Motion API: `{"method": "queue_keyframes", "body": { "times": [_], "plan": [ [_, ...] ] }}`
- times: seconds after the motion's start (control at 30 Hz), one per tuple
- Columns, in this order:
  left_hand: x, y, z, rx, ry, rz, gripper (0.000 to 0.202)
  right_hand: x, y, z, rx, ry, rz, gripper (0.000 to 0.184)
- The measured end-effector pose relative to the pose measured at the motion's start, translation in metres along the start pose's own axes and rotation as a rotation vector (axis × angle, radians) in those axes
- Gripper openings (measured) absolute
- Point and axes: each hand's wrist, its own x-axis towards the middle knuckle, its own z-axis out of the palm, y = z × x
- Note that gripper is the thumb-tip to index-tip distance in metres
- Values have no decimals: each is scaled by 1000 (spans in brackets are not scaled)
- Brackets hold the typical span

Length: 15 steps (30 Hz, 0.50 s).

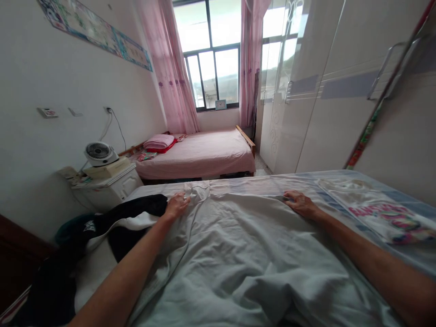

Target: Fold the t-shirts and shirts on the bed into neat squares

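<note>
A wide piece of pale grey cloth (245,240), wrinkled and with a seam along its left side, is spread over the near bed. My left hand (177,205) is closed on its far left corner, where a bunched whitish part (200,190) lies beside the fingers. At the far right corner, my right hand (301,204) pinches the same cloth's edge. Between both hands the far edge runs nearly straight. The lower end of the cloth goes out of view towards me. Whether it is a garment or a sheet I cannot tell.
Black and white clothes (126,240) are heaped left of the cloth. A white shirt with a pink print (384,209) lies on the right of the blue-checked bed (238,184). Beyond are a pink bed (211,152), a fan (99,153) on a cabinet (119,188) and tall wardrobes (316,131).
</note>
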Motion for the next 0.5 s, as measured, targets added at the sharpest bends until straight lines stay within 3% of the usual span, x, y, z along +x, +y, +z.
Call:
{"method": "queue_keyframes", "body": {
  "times": [0.17, 0.33, 0.5],
  "plan": [
    [18, 4, 9, -13, -41, -101, 40, 7, -9, -12, 167, 100, 113, 29],
    [30, 12, 7, -85, -48, -89, 18, 23, -16, -48, 115, 168, 145, 30],
    [36, 33, -2, -127, 191, -49, 35, 52, -7, -78, -156, 189, 93, 31]
  ]
}}
